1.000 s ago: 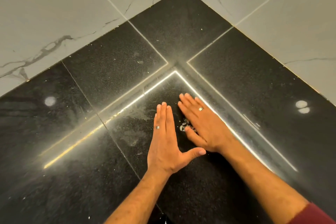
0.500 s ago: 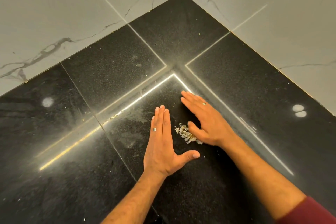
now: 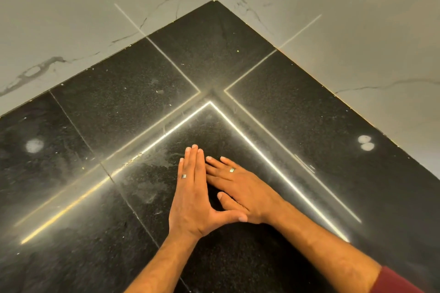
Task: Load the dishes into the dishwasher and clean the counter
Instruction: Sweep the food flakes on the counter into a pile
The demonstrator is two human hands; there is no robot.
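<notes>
1. Lying flat on the black speckled surface point(image 3: 297, 112), the left hand point(image 3: 192, 200) has its fingers straight and pressed together, pointing away from the person toward the corner, with the thumb spread out to the right
2. The right hand point(image 3: 245, 191) also lies flat on the surface, its fingers straight and angled toward the left hand; their tips touch the edge of the left hand's fingers
3. The left thumb tip meets the heel of the right hand, so the two hands close off a small dark triangle of surface between them
4. Neither grip pinches or curls round anything; both are spread flat, and whether any crumbs lie under the palms cannot be told
5. A ring point(image 3: 183, 176) sits on a left finger and another ring point(image 3: 232, 170) on a right finger
6. Small pale crumbs point(image 3: 237, 50) are scattered over the surface well beyond the hands, toward the corner and the left
7. Pale smears point(image 3: 147, 191) show on the surface just left of the left hand
8. White veined marble walls point(image 3: 71, 19) meet in a corner behind the surface
9. A dark red sleeve point(image 3: 392, 280) covers the right forearm at the bottom right edge
</notes>
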